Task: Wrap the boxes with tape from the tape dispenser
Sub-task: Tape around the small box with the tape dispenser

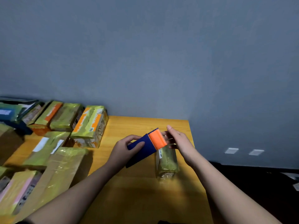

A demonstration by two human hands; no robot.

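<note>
My left hand [127,147] grips the blue body of a blue and orange tape dispenser [146,147], held above the wooden table [137,191]. My right hand [177,140] is at the dispenser's orange end, its fingers pinching the clear tape [168,139] that comes off it. Right below the dispenser a small box [166,162] wrapped in yellowish tape lies on the table. The part of the dispenser behind my right fingers is hidden.
Several taped boxes crowd the left half of the table, the nearest a large brown one [59,172] and a yellow and orange one [90,125]. A grey wall [161,54] rises behind the table. The table's right edge [196,159] drops to a dark floor.
</note>
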